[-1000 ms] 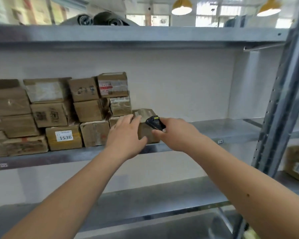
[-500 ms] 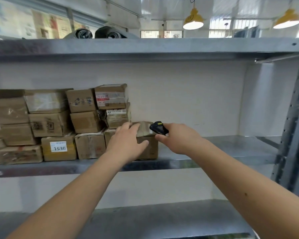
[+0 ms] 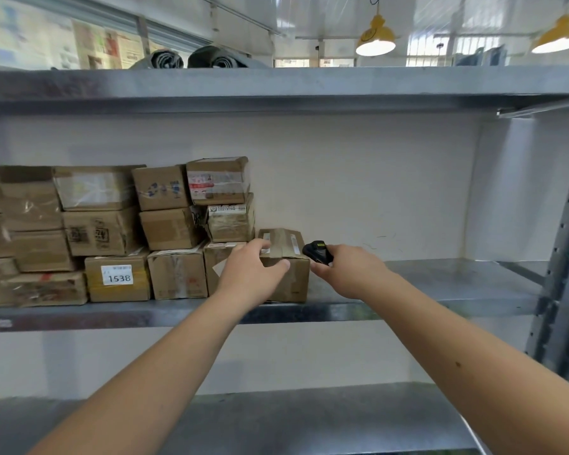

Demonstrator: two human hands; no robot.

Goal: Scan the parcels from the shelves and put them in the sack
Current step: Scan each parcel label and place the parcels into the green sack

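Note:
A small cardboard parcel (image 3: pixel 293 277) with tape and labels on top stands at the right end of the row on the middle shelf (image 3: pixel 440 290). My left hand (image 3: pixel 253 274) grips its top left corner, fingers over the top and thumb on the front face. Just right of the parcel's top, my right hand (image 3: pixel 352 274) holds a small black scanner (image 3: pixel 317 251), which points at the parcel. Several more cardboard parcels (image 3: pixel 119 231) are stacked to the left, one labelled 1538 (image 3: pixel 117 275). No sack is in view.
The shelf's right half is bare metal. A perforated steel upright (image 3: pixel 562 257) stands at the right. The upper shelf (image 3: pixel 276 83) carries dark rolled items (image 3: pixel 217 59). A lower shelf (image 3: pixel 276 418) runs below my arms. Yellow lamps (image 3: pixel 375 37) hang behind.
The view has tilted upward and shifted, so the shelf sits lower in frame. My left hand has closed on the end parcel's top corner; the right hand keeps the scanner beside it.

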